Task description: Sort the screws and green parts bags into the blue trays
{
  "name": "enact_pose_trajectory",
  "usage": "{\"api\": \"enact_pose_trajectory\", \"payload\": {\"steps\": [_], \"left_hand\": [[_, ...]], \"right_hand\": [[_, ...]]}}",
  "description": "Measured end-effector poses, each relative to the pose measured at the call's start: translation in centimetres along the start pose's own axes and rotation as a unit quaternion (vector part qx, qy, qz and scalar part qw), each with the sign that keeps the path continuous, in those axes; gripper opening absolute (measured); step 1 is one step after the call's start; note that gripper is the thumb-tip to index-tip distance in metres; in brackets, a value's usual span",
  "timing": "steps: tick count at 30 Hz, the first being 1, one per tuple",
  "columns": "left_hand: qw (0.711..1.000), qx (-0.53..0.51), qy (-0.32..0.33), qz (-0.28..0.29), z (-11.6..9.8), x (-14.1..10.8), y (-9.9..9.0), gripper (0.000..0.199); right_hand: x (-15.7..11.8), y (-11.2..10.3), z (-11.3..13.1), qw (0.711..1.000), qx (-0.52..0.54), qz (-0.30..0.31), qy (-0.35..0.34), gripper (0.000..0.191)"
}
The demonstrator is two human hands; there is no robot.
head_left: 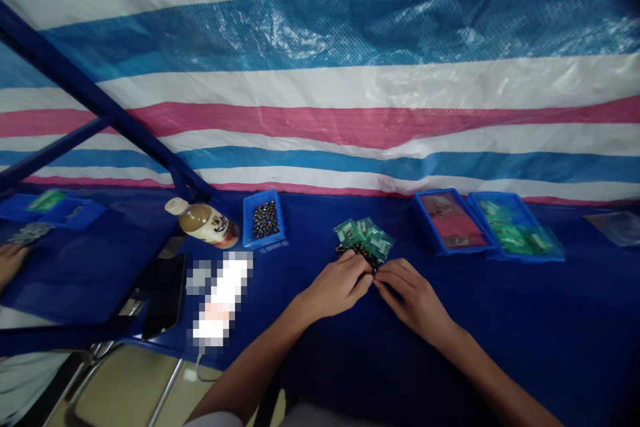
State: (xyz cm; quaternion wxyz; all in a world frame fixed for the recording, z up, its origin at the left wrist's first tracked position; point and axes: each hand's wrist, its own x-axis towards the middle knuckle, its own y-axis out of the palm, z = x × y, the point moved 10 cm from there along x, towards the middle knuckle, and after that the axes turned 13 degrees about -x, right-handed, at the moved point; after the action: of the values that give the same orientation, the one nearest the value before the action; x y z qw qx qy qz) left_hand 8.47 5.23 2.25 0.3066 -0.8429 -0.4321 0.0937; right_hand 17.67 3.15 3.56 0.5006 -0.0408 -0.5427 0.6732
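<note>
My left hand (343, 283) and my right hand (413, 297) meet at the near edge of a small pile of dark and brass-coloured metal pieces (367, 255). The fingertips of both are pinched together and almost touch; whatever they hold is too small and too covered to name. Just beyond the pile lie several small green packets (350, 232), overlapping on the blue tabletop (310, 227).
At the left stand a blue bin (264, 243) of similar metal pieces, a drink bottle (207, 223) and a blurred-out bright device (223, 300). Two blue trays, one with pink packets (457, 220) and one with green packets (515, 237), sit right. Another person's hand (11, 263) shows far left.
</note>
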Motion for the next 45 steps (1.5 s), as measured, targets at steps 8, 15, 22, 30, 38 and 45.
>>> {"api": "enact_pose_trajectory", "payload": {"steps": [8,15,22,30,38,45], "left_hand": [[1.000,-0.007,-0.015,-0.024,1.2,-0.1,0.3,0.031],[0.999,-0.030,-0.032,-0.020,0.9,-0.1,0.0,0.039],[0.960,0.102,-0.094,-0.242,3.5,-2.5,-9.8,0.027],[0.809,0.312,-0.245,-0.435,7.9,-10.0,-19.9,0.027],[0.897,0.264,-0.123,-0.333,5.1,-5.2,-14.2,0.030],[0.974,0.151,-0.065,-0.154,4.1,-1.2,-5.5,0.025]], "right_hand": [[-0.9,-0.6,2.6,0.983,-0.125,-0.056,-0.121,0.031],[-1.1,-0.5,2.5,0.981,-0.155,-0.049,-0.110,0.034],[-0.4,0.8,1.1,0.988,-0.146,0.007,-0.052,0.023],[0.0,4.6,3.1,0.979,-0.147,0.118,-0.080,0.040],[-0.3,6.3,3.8,0.972,-0.140,0.166,-0.092,0.034],[-0.7,6.7,3.0,0.976,-0.113,0.166,-0.088,0.037]]}}
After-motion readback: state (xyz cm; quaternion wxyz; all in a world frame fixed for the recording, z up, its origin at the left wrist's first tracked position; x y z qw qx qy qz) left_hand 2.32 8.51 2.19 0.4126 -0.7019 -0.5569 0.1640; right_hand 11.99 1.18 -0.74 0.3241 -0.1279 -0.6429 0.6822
